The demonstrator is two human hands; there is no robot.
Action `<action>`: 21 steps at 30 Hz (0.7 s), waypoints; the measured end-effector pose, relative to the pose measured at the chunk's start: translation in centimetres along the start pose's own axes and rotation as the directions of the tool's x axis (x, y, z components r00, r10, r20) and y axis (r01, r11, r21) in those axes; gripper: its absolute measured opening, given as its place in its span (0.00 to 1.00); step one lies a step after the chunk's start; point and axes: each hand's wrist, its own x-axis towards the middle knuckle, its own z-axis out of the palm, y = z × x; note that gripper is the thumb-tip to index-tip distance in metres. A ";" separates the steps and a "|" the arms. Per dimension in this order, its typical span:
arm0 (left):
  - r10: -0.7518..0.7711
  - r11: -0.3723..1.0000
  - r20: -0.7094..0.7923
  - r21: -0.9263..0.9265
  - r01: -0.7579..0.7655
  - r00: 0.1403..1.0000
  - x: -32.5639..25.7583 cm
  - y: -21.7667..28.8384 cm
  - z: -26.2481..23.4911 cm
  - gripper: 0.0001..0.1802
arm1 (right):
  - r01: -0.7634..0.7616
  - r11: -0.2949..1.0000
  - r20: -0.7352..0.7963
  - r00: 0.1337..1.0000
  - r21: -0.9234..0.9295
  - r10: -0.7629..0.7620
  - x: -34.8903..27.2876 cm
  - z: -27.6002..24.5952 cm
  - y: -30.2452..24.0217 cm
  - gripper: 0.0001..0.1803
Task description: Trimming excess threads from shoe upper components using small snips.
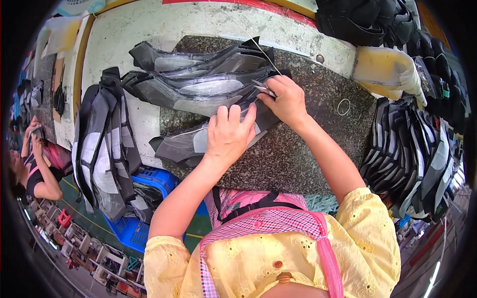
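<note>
My left hand lies with fingers stretched out on a curved piece of black and grey fabric on the work table. In my right hand is a small pair of metal thread snips, their blades pointing left over the same piece's upper right end. The hands are close together, the left index finger just below the snips. Beyond them lies a stack of similar black and grey pieces. A thin pale cord runs down from the table's far side toward my right hand.
A dark speckled slab covers the table's middle, with a pale ring on it. Bundled pieces hang at the left and right edges. A blue basket stands below left. Another person sits at far left.
</note>
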 end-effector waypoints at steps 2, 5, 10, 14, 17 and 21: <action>0.018 0.999 0.003 0.027 -0.018 1.000 0.4 0.1 0.1 0.22 | 0.092 0.984 0.014 0.996 -0.152 -0.090 0.1 0.2 -0.1 0.09; -0.013 1.000 0.048 0.020 0.012 0.999 1.0 0.1 0.4 0.21 | 0.234 0.943 -0.025 0.969 -0.236 -0.247 0.9 0.0 -0.7 0.09; -0.075 0.997 0.106 0.005 0.075 0.992 1.0 0.5 0.3 0.19 | 0.145 0.977 -0.384 0.920 0.153 -0.076 -0.3 -3.5 -0.4 0.15; -0.095 0.988 -0.061 -0.128 0.087 0.994 0.0 0.3 -0.7 0.23 | -0.173 0.965 0.168 0.964 -0.196 0.207 -2.7 -5.2 -0.1 0.29; -0.118 0.990 -0.028 -0.086 0.116 0.993 -0.9 0.9 -0.5 0.26 | -0.180 0.952 0.234 0.942 -0.246 0.239 -2.6 -5.6 -0.7 0.23; -0.117 0.989 -0.016 -0.095 0.115 0.993 -1.2 0.8 -0.3 0.27 | -0.187 0.961 0.221 0.948 -0.201 0.231 -2.4 -4.9 -0.2 0.19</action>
